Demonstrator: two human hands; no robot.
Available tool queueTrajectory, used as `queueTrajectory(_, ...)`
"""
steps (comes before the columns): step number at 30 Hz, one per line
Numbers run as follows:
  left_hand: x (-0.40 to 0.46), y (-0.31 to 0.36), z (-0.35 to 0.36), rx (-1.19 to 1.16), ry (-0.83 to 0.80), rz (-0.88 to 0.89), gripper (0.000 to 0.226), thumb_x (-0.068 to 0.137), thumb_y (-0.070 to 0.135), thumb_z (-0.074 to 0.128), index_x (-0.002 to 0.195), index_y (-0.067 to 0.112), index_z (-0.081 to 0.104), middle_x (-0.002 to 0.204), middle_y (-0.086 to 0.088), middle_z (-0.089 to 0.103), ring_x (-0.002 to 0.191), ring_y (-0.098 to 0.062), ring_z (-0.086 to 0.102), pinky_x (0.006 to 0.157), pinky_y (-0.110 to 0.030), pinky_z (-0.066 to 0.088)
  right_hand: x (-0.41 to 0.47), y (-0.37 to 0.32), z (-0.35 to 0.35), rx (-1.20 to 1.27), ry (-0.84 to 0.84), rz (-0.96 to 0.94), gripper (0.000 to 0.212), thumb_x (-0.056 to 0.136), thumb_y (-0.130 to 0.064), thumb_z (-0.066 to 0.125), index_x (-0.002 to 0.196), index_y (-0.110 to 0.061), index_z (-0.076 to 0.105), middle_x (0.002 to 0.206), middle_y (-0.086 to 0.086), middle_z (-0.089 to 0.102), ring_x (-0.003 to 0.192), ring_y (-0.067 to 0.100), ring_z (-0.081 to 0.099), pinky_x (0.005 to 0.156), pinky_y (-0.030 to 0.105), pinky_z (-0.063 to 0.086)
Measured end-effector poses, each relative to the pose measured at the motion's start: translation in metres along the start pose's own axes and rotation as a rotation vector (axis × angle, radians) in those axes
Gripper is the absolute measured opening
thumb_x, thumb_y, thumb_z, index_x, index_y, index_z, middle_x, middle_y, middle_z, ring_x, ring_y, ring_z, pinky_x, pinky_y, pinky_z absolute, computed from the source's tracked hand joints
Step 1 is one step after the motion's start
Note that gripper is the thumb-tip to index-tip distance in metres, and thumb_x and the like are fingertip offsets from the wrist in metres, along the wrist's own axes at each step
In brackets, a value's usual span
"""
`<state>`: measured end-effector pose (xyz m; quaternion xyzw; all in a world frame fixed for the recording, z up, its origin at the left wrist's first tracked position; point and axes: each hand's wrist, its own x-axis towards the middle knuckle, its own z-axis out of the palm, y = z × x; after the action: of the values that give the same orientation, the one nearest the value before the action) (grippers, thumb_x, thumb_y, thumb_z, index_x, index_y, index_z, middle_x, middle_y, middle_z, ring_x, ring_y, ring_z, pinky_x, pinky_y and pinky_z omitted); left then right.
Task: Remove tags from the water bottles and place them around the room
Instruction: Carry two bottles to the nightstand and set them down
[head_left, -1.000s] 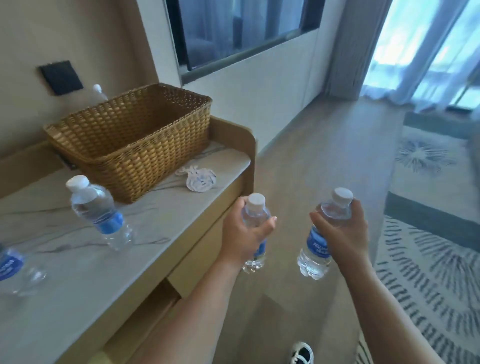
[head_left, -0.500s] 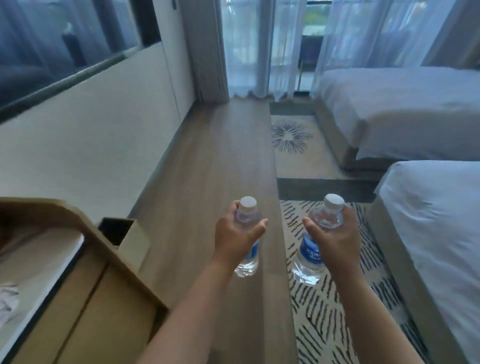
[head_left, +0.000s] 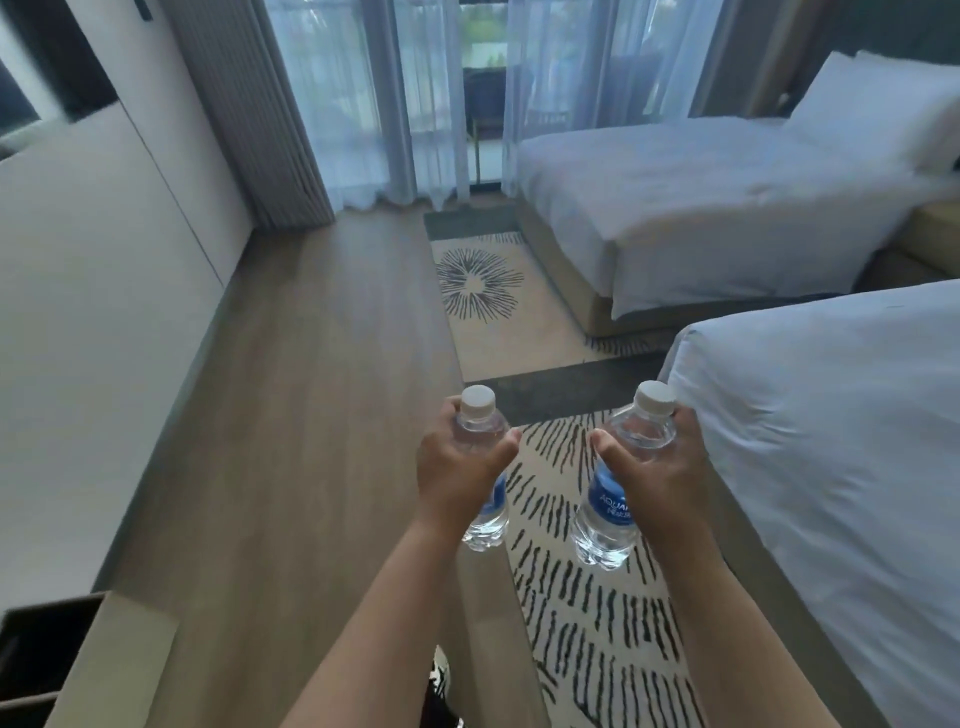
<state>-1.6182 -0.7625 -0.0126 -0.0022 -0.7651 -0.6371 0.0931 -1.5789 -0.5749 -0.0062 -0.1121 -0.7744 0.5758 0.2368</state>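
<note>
I hold two small clear water bottles with white caps and blue labels, both upright in front of me above the floor. My left hand (head_left: 456, 467) wraps around the left bottle (head_left: 480, 423) at its upper body. My right hand (head_left: 657, 475) grips the right bottle (head_left: 605, 512), whose label faces me. No tag shows on either bottle's neck.
A wooden floor (head_left: 311, 415) runs ahead to curtained glass doors (head_left: 415, 104). A patterned rug (head_left: 587, 597) lies beside two white beds: a near bed (head_left: 841, 441) at right, a far bed (head_left: 701, 208) beyond. A white wall (head_left: 93, 312) lines the left. A wooden bin (head_left: 78, 649) sits at lower left.
The view has swung right, away from the counter with the basket and other bottles, toward the beds and window. Both hands keep their bottles, held the same way.
</note>
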Motion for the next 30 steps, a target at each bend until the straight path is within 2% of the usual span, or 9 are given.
queueTrajectory(3, 0.065, -0.014, 0.012, -0.024, -0.040, -0.014, 0.027, 0.071, 0.026, 0.083, 0.085, 0.031, 0.060, 0.081, 0.016, 0.071, 0.074, -0.002, 0.067, 0.071, -0.022, 0.052, 0.049, 0.014, 0.028, 0.007, 0.030, 0.015, 0.053, 0.073, -0.025, 0.081, 0.115, -0.023, 0.048, 0.107, 0.000, 0.061, 0.096, 0.014, 0.062, 0.080, 0.027, 0.049)
queueTrajectory(6, 0.142, -0.025, 0.019, -0.019, -0.101, 0.003, 0.028, 0.071, 0.026, 0.083, 0.085, 0.034, 0.060, 0.080, 0.018, 0.070, 0.076, 0.002, 0.066, 0.073, -0.023, 0.051, 0.108, 0.023, 0.068, 0.001, 0.103, 0.012, 0.053, 0.073, -0.025, 0.081, 0.114, -0.022, 0.048, 0.106, 0.002, 0.061, 0.096, 0.016, 0.063, 0.076, 0.022, 0.049)
queueTrajectory(10, 0.246, -0.029, 0.022, -0.008, -0.180, 0.036, 0.031, 0.073, 0.023, 0.083, 0.088, 0.033, 0.058, 0.087, 0.012, 0.070, 0.081, -0.003, 0.067, 0.078, -0.027, 0.053, 0.187, 0.025, 0.123, 0.001, 0.149, 0.014, 0.052, 0.074, -0.025, 0.080, 0.115, -0.018, 0.048, 0.107, 0.005, 0.061, 0.096, 0.020, 0.064, 0.082, 0.030, 0.052)
queueTrajectory(12, 0.294, -0.028, 0.024, -0.009, -0.206, 0.045, 0.034, 0.073, 0.022, 0.083, 0.091, 0.034, 0.057, 0.091, 0.009, 0.069, 0.085, -0.007, 0.067, 0.080, -0.027, 0.053, 0.223, 0.025, 0.146, 0.000, 0.171, 0.017, 0.050, 0.074, -0.025, 0.080, 0.112, -0.018, 0.049, 0.105, 0.003, 0.062, 0.095, 0.016, 0.064, 0.081, 0.025, 0.052)
queueTrajectory(15, 0.356, -0.029, 0.033, -0.020, -0.229, 0.049, 0.036, 0.072, 0.020, 0.083, 0.093, 0.033, 0.056, 0.093, 0.007, 0.069, 0.087, -0.010, 0.067, 0.081, -0.029, 0.052, 0.268, 0.027, 0.171, -0.016, 0.200, 0.011, 0.048, 0.074, -0.025, 0.081, 0.110, -0.021, 0.049, 0.101, -0.004, 0.061, 0.092, 0.002, 0.062, 0.072, 0.007, 0.047)
queueTrajectory(17, 0.391, -0.033, 0.043, -0.026, -0.254, 0.051, 0.036, 0.072, 0.020, 0.083, 0.094, 0.031, 0.057, 0.093, 0.005, 0.069, 0.087, -0.011, 0.067, 0.081, -0.029, 0.053, 0.295, 0.031, 0.182, -0.045, 0.224, 0.004, 0.048, 0.074, -0.025, 0.081, 0.110, -0.020, 0.049, 0.100, -0.009, 0.060, 0.091, -0.007, 0.059, 0.071, 0.002, 0.043)
queueTrajectory(21, 0.452, -0.043, 0.073, -0.055, -0.284, 0.048, 0.033, 0.071, 0.022, 0.084, 0.090, 0.030, 0.058, 0.086, 0.009, 0.070, 0.076, 0.000, 0.067, 0.070, -0.017, 0.049, 0.348, 0.044, 0.195, -0.117, 0.257, -0.020, 0.049, 0.073, -0.026, 0.081, 0.109, -0.021, 0.048, 0.098, -0.015, 0.057, 0.091, -0.013, 0.056, 0.070, -0.001, 0.041)
queueTrajectory(26, 0.527, -0.054, 0.133, -0.068, -0.329, 0.056, 0.034, 0.069, 0.025, 0.084, 0.093, 0.032, 0.060, 0.087, 0.007, 0.072, 0.080, -0.006, 0.069, 0.077, -0.026, 0.054, 0.427, 0.076, 0.196, -0.147, 0.307, -0.006, 0.050, 0.073, -0.030, 0.080, 0.112, -0.020, 0.049, 0.100, -0.010, 0.058, 0.093, -0.009, 0.058, 0.069, 0.001, 0.043)
queueTrajectory(30, 0.597, -0.050, 0.204, -0.057, -0.386, 0.104, 0.035, 0.069, 0.025, 0.084, 0.094, 0.032, 0.060, 0.086, 0.010, 0.071, 0.081, -0.005, 0.069, 0.075, -0.020, 0.054, 0.512, 0.103, 0.184, -0.122, 0.386, 0.006, 0.050, 0.074, -0.031, 0.079, 0.112, -0.024, 0.048, 0.101, -0.015, 0.058, 0.094, -0.008, 0.059, 0.069, 0.004, 0.047)
